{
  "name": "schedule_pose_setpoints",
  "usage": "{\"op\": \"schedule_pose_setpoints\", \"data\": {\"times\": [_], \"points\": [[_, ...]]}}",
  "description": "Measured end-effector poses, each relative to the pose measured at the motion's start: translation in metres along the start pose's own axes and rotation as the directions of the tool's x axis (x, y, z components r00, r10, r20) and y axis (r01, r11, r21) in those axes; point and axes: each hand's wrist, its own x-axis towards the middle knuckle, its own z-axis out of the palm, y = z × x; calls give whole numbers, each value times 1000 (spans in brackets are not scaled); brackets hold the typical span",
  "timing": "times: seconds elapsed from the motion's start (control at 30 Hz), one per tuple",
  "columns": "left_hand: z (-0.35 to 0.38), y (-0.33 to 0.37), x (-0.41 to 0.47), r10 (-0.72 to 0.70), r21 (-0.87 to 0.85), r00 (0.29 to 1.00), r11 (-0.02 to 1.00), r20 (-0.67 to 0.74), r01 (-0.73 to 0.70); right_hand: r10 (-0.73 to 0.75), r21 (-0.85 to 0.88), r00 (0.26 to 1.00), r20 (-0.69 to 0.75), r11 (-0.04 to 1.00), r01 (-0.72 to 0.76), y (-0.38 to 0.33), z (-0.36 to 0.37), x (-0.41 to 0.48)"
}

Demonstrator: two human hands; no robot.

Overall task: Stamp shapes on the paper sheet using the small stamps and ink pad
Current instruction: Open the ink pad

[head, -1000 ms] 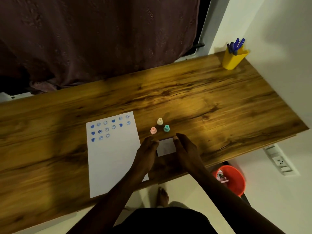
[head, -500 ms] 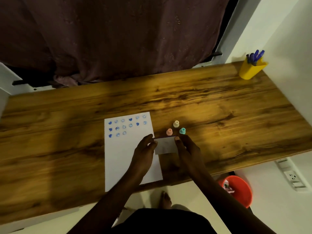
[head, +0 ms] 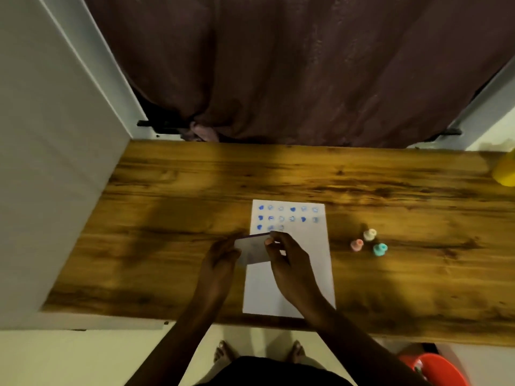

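Left hand (head: 220, 263) and right hand (head: 289, 263) both pinch the ink pad (head: 253, 250) over the paper sheet (head: 259, 288), at its left edge. Three small stamps (head: 369, 234) stand on the table (head: 167, 218), right of the sheet.

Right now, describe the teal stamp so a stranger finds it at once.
On the wooden table, look right of the white paper sheet, where three small stamps cluster. The teal stamp is rightmost and nearest the front edge; beside it stand a pink stamp and a cream stamp.
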Motion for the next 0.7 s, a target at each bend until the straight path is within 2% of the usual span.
{"op": "schedule_pose_setpoints", "data": {"times": [0.2,0.3,0.57,0.7], "points": [[-63,-35,7,-86,-34,991,996,-103,83,-26,-122,990,140,992,43,-12,66,2],[-83,-50,14,-102,-21,991,995,-81,101,-19,-247,987,161,967,59,-12,90,0],[-106,-70,27,-110,107,994,988,1,109,37,-351,989,143,936,16,-13,117,-7],[-108,-79,32,-88,156,995,985,53,79,71,-294,986,152,956,-23,-13,120,-10]]}}
